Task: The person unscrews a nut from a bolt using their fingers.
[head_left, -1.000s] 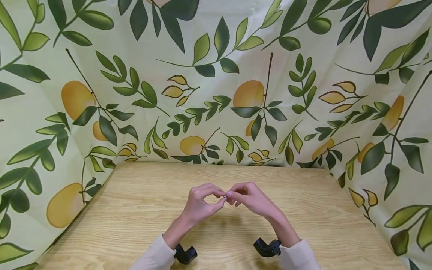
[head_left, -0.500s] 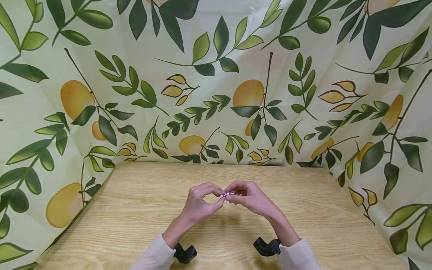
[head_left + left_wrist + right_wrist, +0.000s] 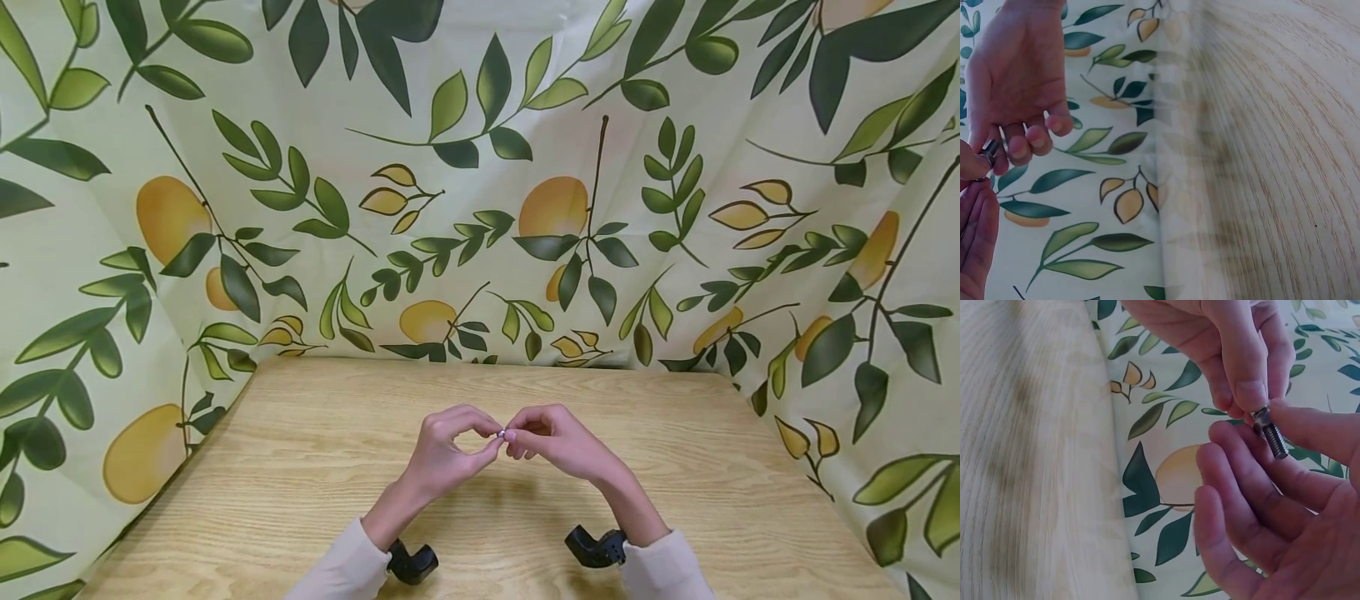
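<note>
Pale sleeves come in at 7 o'clock (image 3: 348, 562) and 5 o'clock (image 3: 666, 567), each with a black wrist device, one left (image 3: 412, 567), one right (image 3: 596, 547). Beyond them, the left hand (image 3: 450, 447) pinches a small metal bolt (image 3: 1273, 436) between thumb and fingertips. The right hand (image 3: 562, 442) meets it from 3 o'clock, also pinching, its thumb laid against the bolt near the left fingertips and its other fingers loosely curved. The bolt sits between the two hands' fingertips, in front of the person. In the right wrist view its long axis slants from 11 to 5 o'clock, the threaded end pointing at 5; from overhead the fingers mostly hide it.

Under the hands spreads a pale wood-grain worktop (image 3: 495, 517), with soft shadow between the forearms. Its side edges run toward 7 and 5 o'clock, well apart from both hands, with wood surface on either side of the arms. At 12 o'clock, past the straight far edge, hangs a cream cloth (image 3: 480, 267) printed with leaves and orange fruit; it wraps round at 10 and 2 o'clock, slightly creased.
</note>
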{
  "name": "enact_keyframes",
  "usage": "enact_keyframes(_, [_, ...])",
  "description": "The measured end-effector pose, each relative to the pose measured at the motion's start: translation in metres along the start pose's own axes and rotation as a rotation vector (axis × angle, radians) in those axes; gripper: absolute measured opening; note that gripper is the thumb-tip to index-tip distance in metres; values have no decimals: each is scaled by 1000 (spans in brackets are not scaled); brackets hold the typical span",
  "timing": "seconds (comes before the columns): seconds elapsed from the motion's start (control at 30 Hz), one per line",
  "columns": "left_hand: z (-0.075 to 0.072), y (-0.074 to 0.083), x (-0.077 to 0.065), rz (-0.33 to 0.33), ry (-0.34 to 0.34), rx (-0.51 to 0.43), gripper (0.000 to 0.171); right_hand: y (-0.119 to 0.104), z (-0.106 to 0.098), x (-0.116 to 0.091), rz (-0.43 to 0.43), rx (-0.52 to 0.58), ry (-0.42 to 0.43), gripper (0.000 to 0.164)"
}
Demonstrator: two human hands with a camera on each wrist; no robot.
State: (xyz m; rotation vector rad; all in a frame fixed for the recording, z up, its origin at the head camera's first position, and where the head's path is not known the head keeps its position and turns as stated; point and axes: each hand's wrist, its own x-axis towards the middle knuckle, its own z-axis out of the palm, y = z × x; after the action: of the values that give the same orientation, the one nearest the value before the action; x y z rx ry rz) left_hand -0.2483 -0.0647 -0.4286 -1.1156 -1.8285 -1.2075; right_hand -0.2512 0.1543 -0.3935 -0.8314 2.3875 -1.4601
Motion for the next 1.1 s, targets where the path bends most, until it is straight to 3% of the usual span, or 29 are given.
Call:
enact_keyframes(0.17, [0, -1, -2, -5, -6, 2, 24, 1, 1, 0, -7, 1, 32, 15])
enact_keyframes(0.33, [1, -2, -2, 2, -3, -8, 25, 1, 1, 0, -10, -15, 63, 18])
enact_keyframes(0.6, [0, -1, -1, 3, -9, -4, 24, 0, 1, -1, 10, 21, 21, 21])
enact_keyframes(0.87, [0, 0, 0, 12, -11, -25, 24, 1, 1, -2, -24, -13, 104, 21])
enact_keyframes(1.1, [0, 1, 0, -21, 4, -26, 22, -1, -1, -1, 4, -7, 35, 24])
